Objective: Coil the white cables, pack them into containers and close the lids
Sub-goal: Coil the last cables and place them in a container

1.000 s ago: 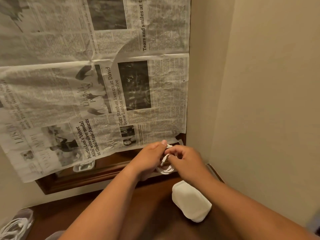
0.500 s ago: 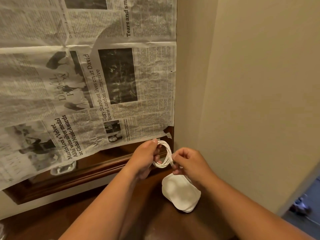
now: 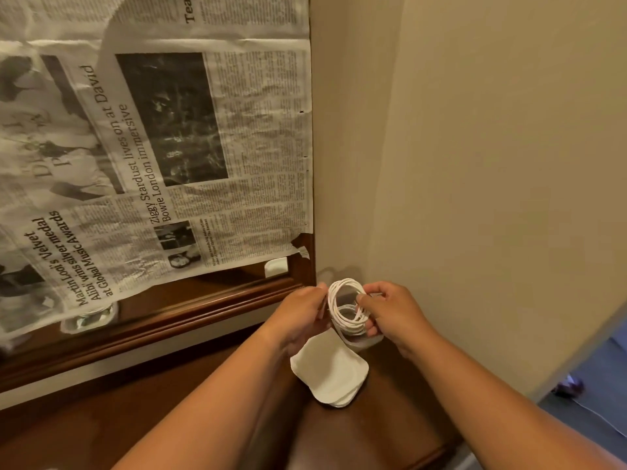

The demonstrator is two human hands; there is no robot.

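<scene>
A second ago we see the cable [image 3: 349,325] as a small, loose bundle low between the hands, with its end being tucked in. Now it stands as a neat round coil, held upright at lower centre of the frame, just above the far edge of the white container [image 3: 330,371]. The left hand [image 3: 300,317] grips the coil's left side with curled fingers. The right hand [image 3: 397,312] has its fingers hooked round the loops on the right, where half a second ago it only pinched the side. Both hands are closed on the cable and neither is free.

We judge the coiling of this cable as good as done. What is left is to lower it into a container and shut the lid. We cannot tell whether the white container below is open or closed.

The surface [image 3: 169,401] is dark polished wood, filling the bottom of the frame. Above it, at left, newspaper [image 3: 169,130] covers a wooden-framed panel [image 3: 190,310]. A plain beige wall [image 3: 492,164] fills the right, with blue floor [image 3: 604,418] at the lower right corner.
</scene>
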